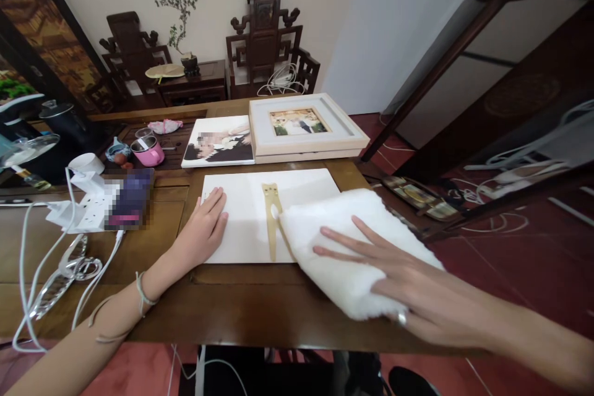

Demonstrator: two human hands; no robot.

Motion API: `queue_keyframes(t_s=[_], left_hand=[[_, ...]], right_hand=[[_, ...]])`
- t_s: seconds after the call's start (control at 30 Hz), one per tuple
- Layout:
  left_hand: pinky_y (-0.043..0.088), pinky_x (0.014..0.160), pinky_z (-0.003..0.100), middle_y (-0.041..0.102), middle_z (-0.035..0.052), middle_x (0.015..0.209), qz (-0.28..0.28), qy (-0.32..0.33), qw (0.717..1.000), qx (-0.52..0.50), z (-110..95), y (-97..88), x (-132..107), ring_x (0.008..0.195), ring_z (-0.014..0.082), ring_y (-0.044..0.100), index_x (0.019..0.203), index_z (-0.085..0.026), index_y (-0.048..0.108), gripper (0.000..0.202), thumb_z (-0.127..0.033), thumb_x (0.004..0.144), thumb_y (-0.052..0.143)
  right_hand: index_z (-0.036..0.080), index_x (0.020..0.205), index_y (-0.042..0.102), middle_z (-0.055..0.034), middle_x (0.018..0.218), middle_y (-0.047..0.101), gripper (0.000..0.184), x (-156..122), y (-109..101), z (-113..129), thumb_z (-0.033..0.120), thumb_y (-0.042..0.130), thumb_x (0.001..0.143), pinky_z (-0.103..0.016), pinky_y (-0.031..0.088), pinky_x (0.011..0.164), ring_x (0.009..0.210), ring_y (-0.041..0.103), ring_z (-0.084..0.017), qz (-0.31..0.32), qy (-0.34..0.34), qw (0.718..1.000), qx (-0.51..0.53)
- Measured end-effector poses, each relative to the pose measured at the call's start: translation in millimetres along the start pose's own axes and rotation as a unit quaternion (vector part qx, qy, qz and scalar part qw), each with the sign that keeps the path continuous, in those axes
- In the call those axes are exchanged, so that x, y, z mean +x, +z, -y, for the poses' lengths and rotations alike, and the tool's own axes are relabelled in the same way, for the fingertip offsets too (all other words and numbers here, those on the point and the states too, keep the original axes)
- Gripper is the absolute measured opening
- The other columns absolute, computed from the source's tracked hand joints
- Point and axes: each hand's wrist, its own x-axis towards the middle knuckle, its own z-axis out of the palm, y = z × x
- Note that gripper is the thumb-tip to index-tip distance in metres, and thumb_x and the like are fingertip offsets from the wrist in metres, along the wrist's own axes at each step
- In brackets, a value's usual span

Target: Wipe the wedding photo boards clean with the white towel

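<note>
A white flat board (241,223) lies on the wooden table (241,309) in front of me, with a gold stand piece (271,216) on its middle. My left hand (204,229) rests flat and open on the board's left edge. My right hand (394,272) lies flat with fingers stretched out on a white fluffy cloth (343,241), which covers the board's right part. Behind the board stand a pale framed photo (304,127) and a frameless photo print (220,141).
At the left lie a white power strip (88,204) with cables, a pink cup (148,151) and small tea things. Dark carved chairs (266,43) and a potted plant (183,25) stand at the back wall. Cables and framed items lie on the red floor at right.
</note>
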Motion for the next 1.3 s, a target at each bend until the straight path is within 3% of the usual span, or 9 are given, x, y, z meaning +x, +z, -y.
queue_keyframes(t_s=[0.13, 0.27, 0.37, 0.53, 0.73, 0.93, 1.03, 1.17, 1.3], left_hand=[[0.018, 0.116, 0.052, 0.031, 0.0156, 0.152, -0.004, 0.001, 1.0, 0.0, 0, 0.3, 1, 0.143, 0.0253, 0.021, 0.141, -0.01, 0.036, 0.048, -0.029, 0.098, 0.026], [0.019, 0.115, 0.053, 0.032, 0.0155, 0.152, -0.007, 0.008, 1.0, -0.001, 0, -0.1, 1, 0.143, 0.0258, 0.022, 0.141, -0.012, 0.036, 0.047, -0.029, 0.098, 0.026], [0.02, 0.115, 0.053, 0.032, 0.0155, 0.152, -0.007, 0.01, 1.0, -0.003, 1, -0.5, 1, 0.143, 0.0259, 0.022, 0.141, -0.012, 0.036, 0.047, -0.029, 0.098, 0.025], [0.018, 0.115, 0.052, 0.031, 0.0155, 0.152, 0.001, 0.005, 1.0, -0.001, 0, -1.4, 1, 0.143, 0.0248, 0.021, 0.141, -0.011, 0.036, 0.048, -0.029, 0.099, 0.024], [0.02, 0.115, 0.052, 0.032, 0.0149, 0.152, -0.006, 0.009, 1.0, -0.002, 0, -1.4, 0, 0.143, 0.025, 0.022, 0.142, -0.014, 0.035, 0.047, -0.029, 0.099, 0.025], [0.021, 0.114, 0.053, 0.033, 0.0153, 0.151, -0.01, 0.011, 1.0, 0.0, 0, 0.2, 0, 0.143, 0.0262, 0.023, 0.141, -0.013, 0.036, 0.047, -0.029, 0.099, 0.024], [0.02, 0.115, 0.053, 0.033, 0.0151, 0.151, -0.012, 0.009, 1.0, -0.002, 0, 0.6, 0, 0.143, 0.0259, 0.023, 0.141, -0.014, 0.037, 0.046, -0.029, 0.099, 0.024], [0.02, 0.115, 0.053, 0.032, 0.0154, 0.152, -0.01, 0.011, 1.0, 0.0, 1, 0.6, 0, 0.143, 0.0253, 0.021, 0.141, -0.013, 0.036, 0.046, -0.028, 0.099, 0.024], [0.019, 0.115, 0.052, 0.03, 0.0169, 0.152, -0.004, 0.01, 1.0, 0.005, 1, 0.4, -1, 0.143, 0.025, 0.02, 0.141, -0.009, 0.035, 0.047, -0.027, 0.099, 0.024]], right_hand=[[0.028, 0.071, 0.067, 0.0048, 0.147, 0.038, 0.028, -7, 0, 0, 0.008, 0.048, 0.065, -0.056, 0.004, 0.116, 0.141, 0.019, -0.027, 0.009, -0.016, 1.0, 0.016], [0.022, 0.093, 0.069, -0.0044, 0.151, 0.032, 0.028, 19, -11, -38, 0.016, 0.047, 0.077, -0.057, 0.006, 0.115, 0.141, 0.019, -0.028, 0.009, 0.011, 0.999, 0.036], [0.019, 0.095, 0.068, -0.0094, 0.153, 0.028, 0.027, 47, -22, -70, 0.027, 0.045, 0.083, -0.056, 0.009, 0.115, 0.139, 0.026, -0.031, -0.002, 0.047, 0.998, 0.035], [0.023, 0.094, 0.066, -0.006, 0.143, 0.046, 0.029, 78, -32, -95, 0.029, 0.039, 0.088, -0.057, 0.017, 0.114, 0.14, 0.025, -0.03, -0.002, 0.087, 0.996, 0.02], [0.017, 0.097, 0.068, -0.0114, 0.152, 0.029, 0.029, 57, -17, -70, 0.027, 0.044, 0.084, -0.06, 0.011, 0.114, 0.14, 0.022, -0.032, -0.029, 0.06, 0.998, -0.001], [0.026, 0.073, 0.068, 0.0032, 0.149, 0.035, 0.026, 7, -2, -10, 0.01, 0.048, 0.068, -0.059, 0.005, 0.115, 0.142, 0.017, -0.027, 0.006, -0.019, 1.0, 0.006], [0.026, 0.06, 0.064, 0.0055, 0.147, 0.038, 0.024, -5, -2, 4, 0.009, 0.048, 0.063, -0.058, 0.005, 0.116, 0.141, 0.02, -0.028, 0.009, -0.036, 0.999, 0.01], [0.023, 0.079, 0.069, -0.0023, 0.148, 0.037, 0.028, 8, -5, -8, 0.008, 0.047, 0.068, -0.06, 0.005, 0.115, 0.141, 0.017, -0.027, 0.013, -0.043, 0.999, 0.016], [0.017, 0.101, 0.066, -0.0114, 0.151, 0.031, 0.033, 55, -5, -30, 0.011, 0.044, 0.077, -0.065, 0.006, 0.111, 0.142, 0.013, -0.029, -0.015, 0.022, 1.0, 0.009]])
